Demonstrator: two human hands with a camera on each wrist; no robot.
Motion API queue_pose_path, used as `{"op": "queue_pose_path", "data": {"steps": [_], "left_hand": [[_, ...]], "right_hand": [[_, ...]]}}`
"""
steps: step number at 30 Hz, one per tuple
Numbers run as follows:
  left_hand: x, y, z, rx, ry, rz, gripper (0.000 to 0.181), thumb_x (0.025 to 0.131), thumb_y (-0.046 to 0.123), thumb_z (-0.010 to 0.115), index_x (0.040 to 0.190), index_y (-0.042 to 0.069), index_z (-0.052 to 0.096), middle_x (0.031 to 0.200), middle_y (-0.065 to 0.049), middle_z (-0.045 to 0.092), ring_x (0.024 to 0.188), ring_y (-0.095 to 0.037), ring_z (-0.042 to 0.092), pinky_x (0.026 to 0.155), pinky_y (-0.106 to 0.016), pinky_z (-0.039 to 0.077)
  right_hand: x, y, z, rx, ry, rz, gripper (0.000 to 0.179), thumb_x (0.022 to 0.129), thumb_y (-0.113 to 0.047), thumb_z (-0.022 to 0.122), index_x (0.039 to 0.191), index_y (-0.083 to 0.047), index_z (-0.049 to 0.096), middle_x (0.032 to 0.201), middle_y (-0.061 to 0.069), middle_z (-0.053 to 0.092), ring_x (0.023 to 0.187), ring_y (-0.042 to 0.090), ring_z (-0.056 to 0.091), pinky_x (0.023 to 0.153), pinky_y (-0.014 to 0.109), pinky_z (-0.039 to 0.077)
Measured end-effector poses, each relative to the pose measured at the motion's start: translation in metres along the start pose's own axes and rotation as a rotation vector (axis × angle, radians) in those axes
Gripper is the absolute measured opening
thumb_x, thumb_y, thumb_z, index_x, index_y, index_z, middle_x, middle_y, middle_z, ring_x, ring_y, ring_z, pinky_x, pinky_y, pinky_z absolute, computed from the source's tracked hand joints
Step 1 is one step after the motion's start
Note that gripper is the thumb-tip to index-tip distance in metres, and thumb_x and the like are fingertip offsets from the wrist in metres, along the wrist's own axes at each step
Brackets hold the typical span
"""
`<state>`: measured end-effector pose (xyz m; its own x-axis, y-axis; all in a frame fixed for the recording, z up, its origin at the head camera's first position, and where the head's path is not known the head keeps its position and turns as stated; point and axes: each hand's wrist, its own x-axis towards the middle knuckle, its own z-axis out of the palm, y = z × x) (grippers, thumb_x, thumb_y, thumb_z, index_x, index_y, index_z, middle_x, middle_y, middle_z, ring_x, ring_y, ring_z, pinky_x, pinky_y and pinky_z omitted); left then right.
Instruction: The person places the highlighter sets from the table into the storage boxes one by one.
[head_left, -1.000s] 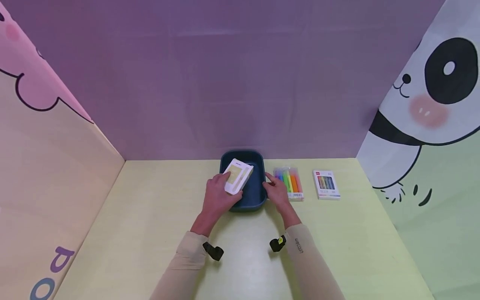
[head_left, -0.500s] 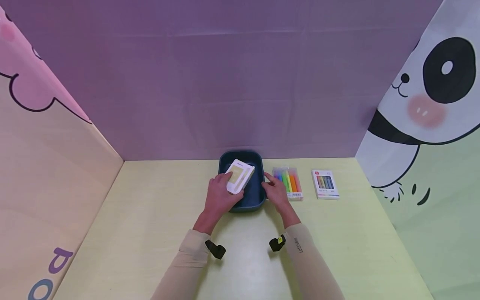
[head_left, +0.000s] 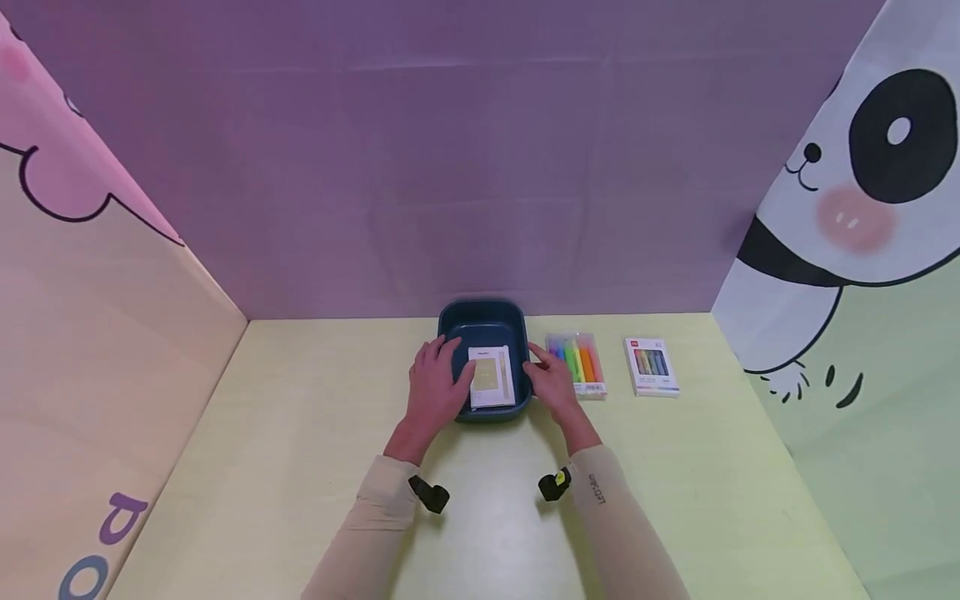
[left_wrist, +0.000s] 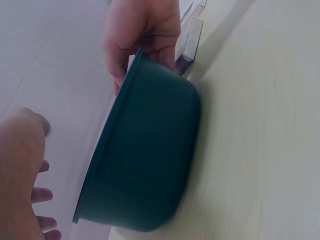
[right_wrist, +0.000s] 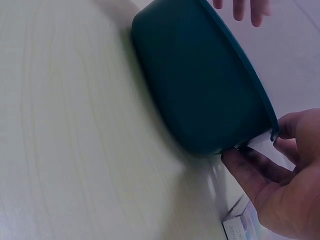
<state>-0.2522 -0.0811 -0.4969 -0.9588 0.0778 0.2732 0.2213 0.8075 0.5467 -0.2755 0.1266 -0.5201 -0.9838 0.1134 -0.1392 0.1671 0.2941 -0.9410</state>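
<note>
A dark teal plastic basin (head_left: 487, 325) stands on the table against the purple backdrop. Inside it, towards the near end, lies a small white box (head_left: 492, 392) with a yellowish panel. My left hand (head_left: 433, 383) hovers over the basin's left side, fingers apart and relaxed, holding nothing; the left wrist view shows its fingers (left_wrist: 42, 195) clear of the rim. On the right side, my right hand (head_left: 552, 383) grips the basin's edge. In the right wrist view its thumb lies over the rim and its fingers (right_wrist: 245, 172) press the outer wall.
Just right of my right hand lies a clear pack of coloured markers (head_left: 581, 362), partly hidden by that hand. Farther right is a white box (head_left: 652, 367) with coloured sticks pictured on it. The pale table (head_left: 315, 417) meets printed side walls.
My left hand has let go of the white box and shifted slightly left. The box, tilted in its grasp before, now lies in the basin. My right hand stays put.
</note>
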Motion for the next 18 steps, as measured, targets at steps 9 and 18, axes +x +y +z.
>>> {"op": "queue_pose_path", "data": {"steps": [9, 18], "left_hand": [[0.003, -0.009, 0.0, -0.012, -0.007, -0.054, 0.059, 0.093, 0.026, 0.06, 0.144, 0.004, 0.042, 0.146, -0.019, 0.037, 0.131, -0.038, 0.038, 0.104, -0.055, 0.036], [0.0, -0.015, 0.002, -0.14, -0.093, -0.17, 0.069, 0.095, 0.024, 0.059, 0.152, 0.004, 0.025, 0.151, -0.02, 0.028, 0.135, -0.037, 0.034, 0.108, -0.051, 0.032]], "right_hand": [[0.002, -0.001, -0.001, -0.003, 0.0, 0.009, 0.043, 0.095, -0.019, 0.058, 0.138, -0.018, 0.057, 0.115, 0.015, 0.063, 0.102, 0.028, 0.059, 0.082, 0.036, 0.053], [-0.001, 0.0, 0.001, 0.008, 0.009, 0.016, 0.042, 0.095, -0.019, 0.059, 0.138, -0.019, 0.058, 0.117, 0.015, 0.063, 0.103, 0.028, 0.059, 0.082, 0.037, 0.053]]}}
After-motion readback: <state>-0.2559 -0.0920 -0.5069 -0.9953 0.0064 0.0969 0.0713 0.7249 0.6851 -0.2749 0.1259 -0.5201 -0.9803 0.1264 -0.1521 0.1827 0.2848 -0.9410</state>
